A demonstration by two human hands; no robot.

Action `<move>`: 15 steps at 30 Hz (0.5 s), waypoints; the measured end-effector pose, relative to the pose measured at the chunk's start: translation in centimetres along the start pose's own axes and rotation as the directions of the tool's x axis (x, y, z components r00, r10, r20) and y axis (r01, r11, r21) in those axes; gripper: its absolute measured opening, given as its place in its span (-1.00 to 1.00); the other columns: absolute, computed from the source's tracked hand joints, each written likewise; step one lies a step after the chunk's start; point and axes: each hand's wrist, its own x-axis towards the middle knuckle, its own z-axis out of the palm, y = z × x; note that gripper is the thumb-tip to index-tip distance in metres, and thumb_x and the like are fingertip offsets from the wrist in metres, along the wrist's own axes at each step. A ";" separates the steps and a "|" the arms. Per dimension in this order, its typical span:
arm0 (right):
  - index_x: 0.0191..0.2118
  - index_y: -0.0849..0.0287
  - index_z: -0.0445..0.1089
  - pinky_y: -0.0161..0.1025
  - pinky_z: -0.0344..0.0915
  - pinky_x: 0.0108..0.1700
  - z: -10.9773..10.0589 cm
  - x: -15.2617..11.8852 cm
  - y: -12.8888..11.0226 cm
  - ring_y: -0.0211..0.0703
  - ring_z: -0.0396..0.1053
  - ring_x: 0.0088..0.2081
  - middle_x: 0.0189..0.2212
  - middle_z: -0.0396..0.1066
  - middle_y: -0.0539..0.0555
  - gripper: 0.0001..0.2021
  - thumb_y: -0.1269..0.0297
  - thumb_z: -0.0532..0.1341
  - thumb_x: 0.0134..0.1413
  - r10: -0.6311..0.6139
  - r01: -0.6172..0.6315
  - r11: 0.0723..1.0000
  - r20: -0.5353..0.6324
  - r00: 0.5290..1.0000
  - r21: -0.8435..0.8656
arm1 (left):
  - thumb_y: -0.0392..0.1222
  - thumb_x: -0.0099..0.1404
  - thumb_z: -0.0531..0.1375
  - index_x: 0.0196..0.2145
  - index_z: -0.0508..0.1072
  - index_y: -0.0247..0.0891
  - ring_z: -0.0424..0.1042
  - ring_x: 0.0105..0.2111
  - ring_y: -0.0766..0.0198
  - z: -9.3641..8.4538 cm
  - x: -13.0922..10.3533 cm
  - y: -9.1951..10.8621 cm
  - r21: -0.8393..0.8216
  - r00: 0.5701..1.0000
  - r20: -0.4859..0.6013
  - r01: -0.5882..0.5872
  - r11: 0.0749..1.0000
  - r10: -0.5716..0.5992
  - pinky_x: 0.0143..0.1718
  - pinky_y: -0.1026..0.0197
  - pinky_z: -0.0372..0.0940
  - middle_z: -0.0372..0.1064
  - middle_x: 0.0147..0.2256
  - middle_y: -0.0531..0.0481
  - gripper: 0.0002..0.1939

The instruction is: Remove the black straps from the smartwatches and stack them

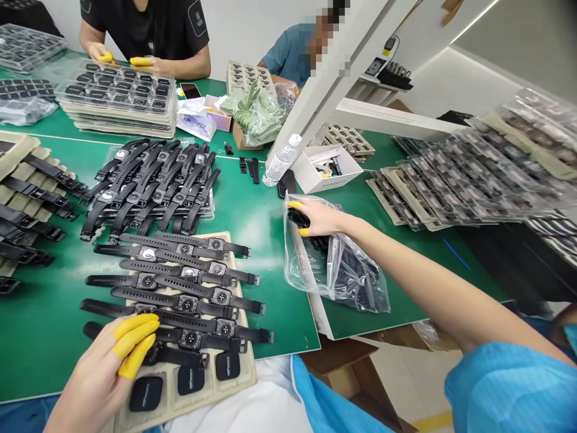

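Observation:
My left hand [115, 355], with yellow finger covers, is closed at the left side of a beige tray [225, 391], over a watch near its lower rows. What its fingertips grip is hidden. Smartwatches with black straps [187, 304] lie face down across the tray. Three square watch bodies without straps [190, 380] sit in its bottom row, face up. To the right, my right hand [315, 218] holds black straps [298, 218] at the mouth of a clear plastic bag [356, 273], which contains more black pieces.
Piled watches [153, 180] lie beyond the tray. Stacked trays stand at the back left [117, 96] and right [473, 168]. A bottle [282, 159], a white box [327, 168] and a slanted white post [333, 78] stand ahead. Two people sit across the green table [265, 210].

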 end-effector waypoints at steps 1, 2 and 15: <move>0.40 0.16 0.14 0.15 0.29 0.22 -0.1 0.1 -0.2 0.34 0.38 0.19 0.23 0.38 0.33 -0.16 0.18 0.35 -0.02 0.008 -0.008 1.000 -0.010 1.000 0.026 | -0.23 0.49 0.08 0.05 0.49 -0.17 0.53 -0.01 0.22 0.0 0.1 0.0 -0.002 1.000 0.001 0.001 1.000 -0.001 0.11 0.24 0.39 0.56 -0.02 -0.05 -0.74; 0.39 0.17 0.15 0.14 0.28 0.23 0.0 0.1 -0.5 0.32 0.38 0.21 0.23 0.37 0.33 -0.18 0.21 0.34 -0.01 0.011 -0.011 0.999 -0.003 1.000 0.045 | -0.24 0.49 0.09 0.05 0.48 -0.17 0.53 -0.01 0.21 0.1 0.1 0.0 0.000 1.000 0.004 -0.001 1.000 0.001 0.12 0.23 0.39 0.56 -0.02 -0.05 -0.74; 0.31 0.35 0.23 0.09 0.27 0.08 2.6 -0.1 -4.1 0.33 0.41 0.03 0.00 0.45 0.41 -0.27 0.45 0.27 -0.05 0.101 -0.061 0.942 0.104 0.989 -0.329 | -0.18 0.51 0.10 0.08 0.48 -0.15 0.54 0.00 0.21 -0.1 -0.5 0.7 0.009 1.000 0.009 0.020 1.000 -0.020 0.12 0.22 0.40 0.57 -0.02 -0.04 -0.74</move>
